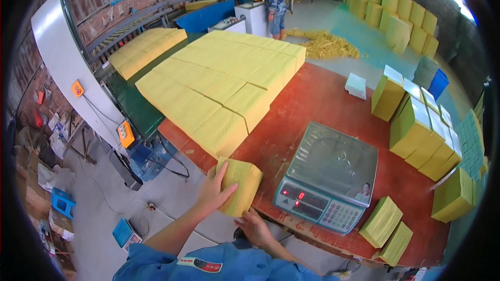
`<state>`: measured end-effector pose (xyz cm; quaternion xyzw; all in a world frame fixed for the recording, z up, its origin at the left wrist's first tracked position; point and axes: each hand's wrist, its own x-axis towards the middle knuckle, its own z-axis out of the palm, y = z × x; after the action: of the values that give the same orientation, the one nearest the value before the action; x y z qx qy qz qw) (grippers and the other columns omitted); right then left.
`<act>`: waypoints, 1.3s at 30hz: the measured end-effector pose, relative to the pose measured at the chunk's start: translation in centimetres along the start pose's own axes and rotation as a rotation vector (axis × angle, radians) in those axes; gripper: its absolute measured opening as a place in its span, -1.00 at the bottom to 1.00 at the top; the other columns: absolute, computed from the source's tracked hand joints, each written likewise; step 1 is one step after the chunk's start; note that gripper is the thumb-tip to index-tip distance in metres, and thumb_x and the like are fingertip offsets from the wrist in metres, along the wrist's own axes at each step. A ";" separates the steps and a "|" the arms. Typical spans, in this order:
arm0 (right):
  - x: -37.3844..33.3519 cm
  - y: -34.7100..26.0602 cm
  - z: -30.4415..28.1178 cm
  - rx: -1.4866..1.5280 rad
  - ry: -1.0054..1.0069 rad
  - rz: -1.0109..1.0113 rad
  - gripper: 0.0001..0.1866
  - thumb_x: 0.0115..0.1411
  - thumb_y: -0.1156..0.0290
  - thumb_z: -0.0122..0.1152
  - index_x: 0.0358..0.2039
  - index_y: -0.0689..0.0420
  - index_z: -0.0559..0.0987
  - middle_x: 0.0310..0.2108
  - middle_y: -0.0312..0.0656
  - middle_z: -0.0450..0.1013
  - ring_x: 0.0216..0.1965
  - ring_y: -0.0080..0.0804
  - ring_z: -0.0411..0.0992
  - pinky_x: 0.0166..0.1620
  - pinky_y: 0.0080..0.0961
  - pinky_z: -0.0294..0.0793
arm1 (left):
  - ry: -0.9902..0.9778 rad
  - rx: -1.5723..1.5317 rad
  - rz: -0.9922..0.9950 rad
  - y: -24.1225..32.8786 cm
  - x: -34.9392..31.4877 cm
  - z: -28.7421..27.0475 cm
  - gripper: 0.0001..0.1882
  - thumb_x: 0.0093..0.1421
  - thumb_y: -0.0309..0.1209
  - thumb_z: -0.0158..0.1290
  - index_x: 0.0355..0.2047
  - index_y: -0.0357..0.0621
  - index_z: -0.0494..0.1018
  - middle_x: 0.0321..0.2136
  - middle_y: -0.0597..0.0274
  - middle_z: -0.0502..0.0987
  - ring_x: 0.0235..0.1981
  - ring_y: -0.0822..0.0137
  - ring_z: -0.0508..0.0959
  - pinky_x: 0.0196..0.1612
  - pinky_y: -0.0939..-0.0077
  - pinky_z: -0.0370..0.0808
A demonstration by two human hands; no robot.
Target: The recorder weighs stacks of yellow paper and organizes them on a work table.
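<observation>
In front of my body, off the near edge of the red table [312, 96], I hold a thick stack of yellow paper [246, 181]. My left hand [211, 195] is closed around its left side, thumb lying across the face. At the stack's lower corner, my right hand [255, 228] grips it from below, its fingers partly hidden. Just beyond, a large slab of yellow paper, cut into rows of blocks [219, 67], covers the table's left part. To the right sits a digital scale [330, 169], with nothing on its metal pan.
Two small yellow stacks [382, 222] lie right of the scale. Yellow blocks with white tops [416, 130] line the right edge, near a white pad [356, 85]. A machine with a white upright [78, 67] stands left. Farther off, a person [274, 2] stands by yellow scraps [328, 45].
</observation>
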<state>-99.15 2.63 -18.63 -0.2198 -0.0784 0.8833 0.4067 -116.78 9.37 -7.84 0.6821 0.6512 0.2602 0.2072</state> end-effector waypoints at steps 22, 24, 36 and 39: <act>-15.6 -26.7 9.3 -2.019 0.684 -1.256 -0.27 -0.06 0.49 0.37 0.20 0.17 0.39 0.25 0.09 0.24 0.29 0.08 0.18 0.31 -0.11 0.17 | -0.749 -1.973 0.037 22.9 10.1 16.8 -0.51 0.36 -0.14 -0.06 0.20 -0.09 0.28 0.10 0.19 0.44 0.05 0.30 0.51 0.02 0.37 0.55; -16.3 -28.2 8.3 -2.084 0.718 -1.216 -0.28 -0.04 0.50 0.34 0.21 0.13 0.39 0.25 0.06 0.25 0.28 0.10 0.18 0.31 -0.10 0.17 | -0.634 -1.803 -0.306 24.3 7.9 17.3 -0.53 0.40 -0.10 -0.16 0.20 -0.04 0.28 0.13 0.16 0.41 0.09 0.26 0.47 0.06 0.30 0.51; -13.9 -27.6 8.2 -2.469 0.696 -0.909 -0.28 -0.07 0.35 0.39 0.19 -0.02 0.43 0.23 0.00 0.27 0.30 0.11 0.14 0.28 0.03 0.11 | -0.363 -0.352 0.094 10.2 8.3 -0.1 -0.20 0.31 0.16 -0.13 0.17 -0.41 0.28 0.11 -0.27 0.40 0.19 -0.06 0.39 0.21 0.03 0.33; -14.0 -25.4 10.9 -2.469 0.786 -0.967 -0.27 -0.08 0.34 0.40 0.19 0.00 0.43 0.25 0.00 0.25 0.32 0.09 0.12 0.29 0.04 0.08 | 0.215 0.419 0.399 4.2 13.5 0.5 -0.07 0.16 0.26 -0.01 0.22 -0.37 0.23 0.15 -0.38 0.32 0.26 -0.10 0.27 0.28 -0.02 0.18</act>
<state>-78.74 9.22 3.66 -0.6174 -0.7513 -0.1045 0.2086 -112.98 22.54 -4.49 0.7931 0.5619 0.2264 -0.0631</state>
